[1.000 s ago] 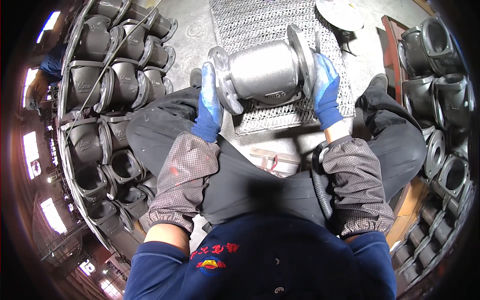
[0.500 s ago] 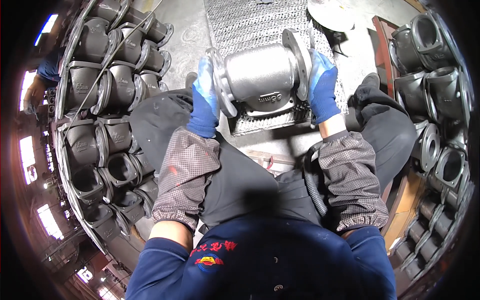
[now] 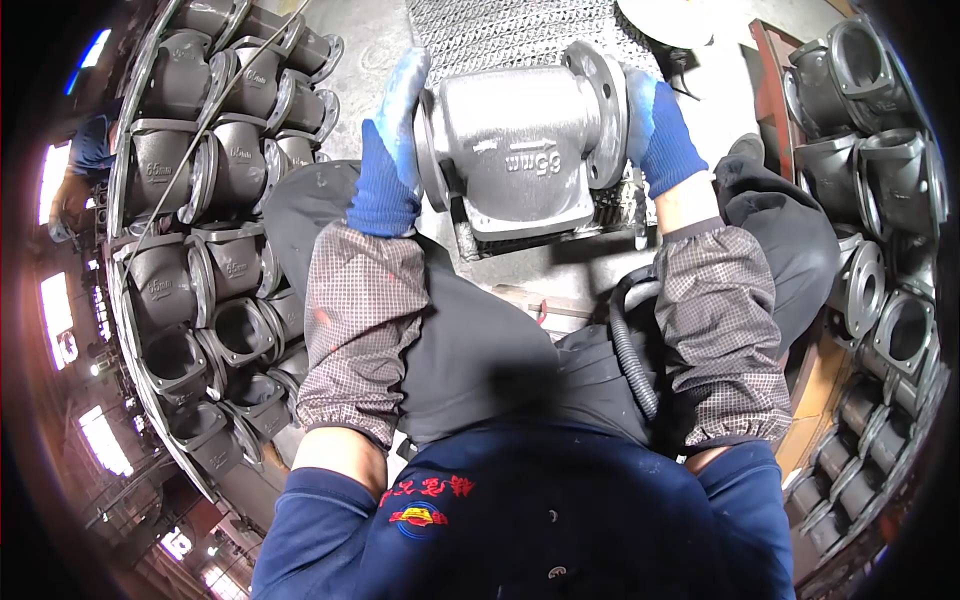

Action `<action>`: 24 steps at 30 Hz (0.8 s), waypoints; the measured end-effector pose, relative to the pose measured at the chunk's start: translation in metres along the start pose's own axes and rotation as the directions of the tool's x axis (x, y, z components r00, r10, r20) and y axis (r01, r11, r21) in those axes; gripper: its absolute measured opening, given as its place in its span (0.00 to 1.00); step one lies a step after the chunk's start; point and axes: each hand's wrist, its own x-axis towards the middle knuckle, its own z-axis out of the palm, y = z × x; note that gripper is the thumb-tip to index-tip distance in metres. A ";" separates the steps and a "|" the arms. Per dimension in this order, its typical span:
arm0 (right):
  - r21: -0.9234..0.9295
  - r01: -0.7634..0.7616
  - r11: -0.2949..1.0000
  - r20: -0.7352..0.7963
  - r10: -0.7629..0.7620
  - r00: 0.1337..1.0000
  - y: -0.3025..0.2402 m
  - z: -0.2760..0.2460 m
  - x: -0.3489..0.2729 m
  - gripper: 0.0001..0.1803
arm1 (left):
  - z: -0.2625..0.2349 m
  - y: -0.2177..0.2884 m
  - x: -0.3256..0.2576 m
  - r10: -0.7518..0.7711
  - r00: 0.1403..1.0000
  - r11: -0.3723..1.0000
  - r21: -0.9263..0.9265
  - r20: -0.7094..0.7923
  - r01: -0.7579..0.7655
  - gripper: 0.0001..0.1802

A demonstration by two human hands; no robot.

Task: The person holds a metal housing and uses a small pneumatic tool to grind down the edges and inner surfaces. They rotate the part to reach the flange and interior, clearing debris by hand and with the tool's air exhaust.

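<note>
Head cam: L hand [image 3: 403,110], blue-gloved, fingers extended up along outer side of L flange [image 3: 428,155]; R hand [image 3: 662,125], same glove, at R flange [image 3: 612,115], fingertips partly hid. Both grasp grey flanged valve body [image 3: 520,125], held btwn the fingers. Patterned mat [image 3: 520,35] beyond & below fingers. Corrugated hose [image 3: 622,345] nearer torso than R fingers. Similar castings [image 3: 238,165] stacked well L of L fingers; more castings [image 3: 900,180] well R of R fingers.
</note>
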 end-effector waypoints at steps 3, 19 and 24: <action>-0.440 0.060 0.896 0.072 -0.032 0.997 -0.018 0.002 0.007 0.15 | 0.001 0.003 0.013 -0.379 0.925 0.814 -0.474 0.004 0.335 0.24; 0.265 -0.192 0.945 -0.196 0.248 0.949 -0.008 0.058 0.015 0.18 | -0.002 -0.053 0.006 -0.706 0.690 0.523 -0.775 -0.160 0.354 0.13; 0.280 -0.185 0.942 -0.225 0.252 0.941 -0.008 0.058 0.010 0.19 | -0.001 -0.058 0.000 -0.626 0.766 0.565 -0.763 -0.148 0.315 0.16</action>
